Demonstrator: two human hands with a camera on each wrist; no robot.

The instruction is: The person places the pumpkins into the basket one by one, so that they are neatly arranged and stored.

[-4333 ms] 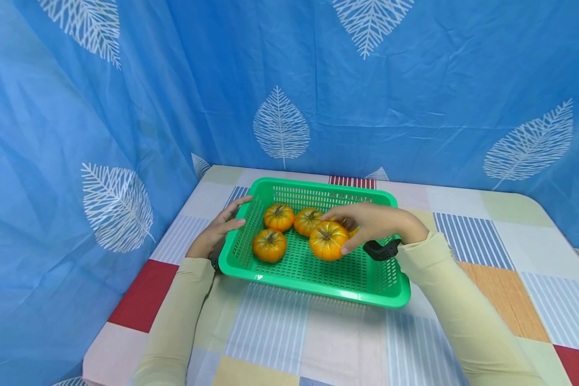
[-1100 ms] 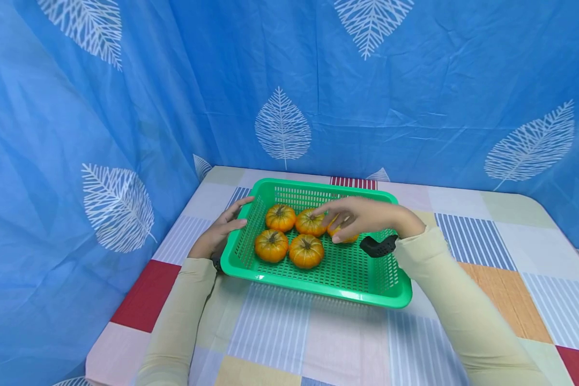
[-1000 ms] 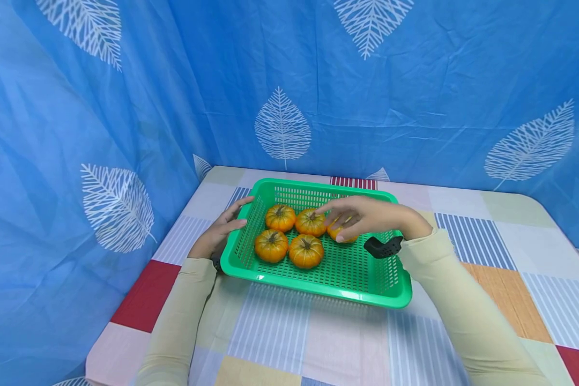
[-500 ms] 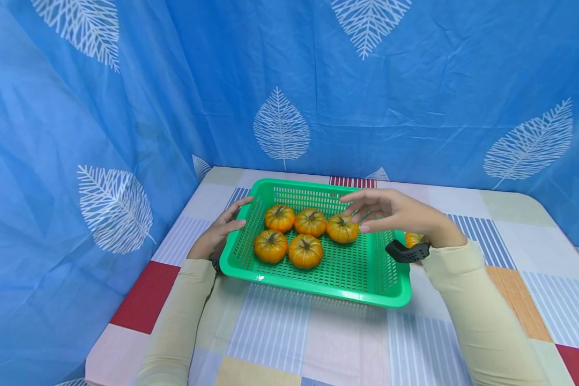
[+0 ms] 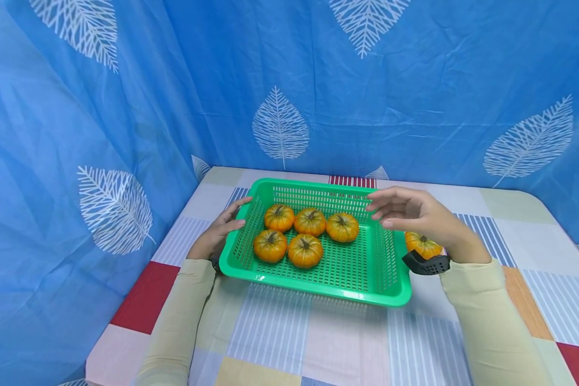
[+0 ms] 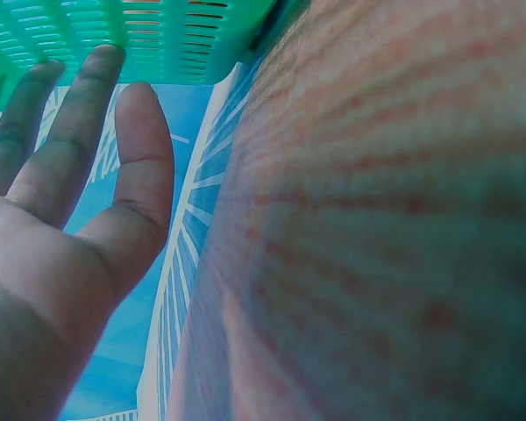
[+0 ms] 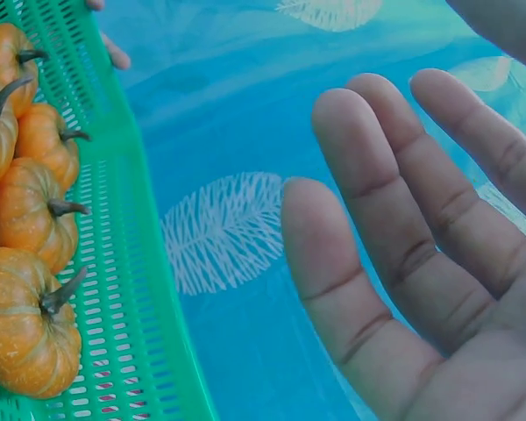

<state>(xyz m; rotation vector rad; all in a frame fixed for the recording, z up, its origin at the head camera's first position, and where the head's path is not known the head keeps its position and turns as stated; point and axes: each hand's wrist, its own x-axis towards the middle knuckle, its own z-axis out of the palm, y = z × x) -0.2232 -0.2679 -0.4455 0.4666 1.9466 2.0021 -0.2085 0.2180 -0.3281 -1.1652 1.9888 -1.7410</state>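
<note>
A green slotted plastic basket holds several small orange pumpkins with dark stems, three in a back row, such as the right-hand pumpkin, and two in front, one of them the front pumpkin. My left hand is at the basket's left end, its extended fingertips against the side in the left wrist view. Over the basket's right end hovers my right hand, fingers loosely bent and holding nothing. Beyond that end, another pumpkin is partly hidden by my right hand and wrist.
The table carries a patchwork checked cloth. Blue curtains with white leaf prints stand behind it and along the left. A black strap is around my right wrist.
The pumpkin my right hand held earlier now sits in the basket's front row. That hand has let go and moved right, and a pumpkin outside the basket has come into view. The left hand stays put.
</note>
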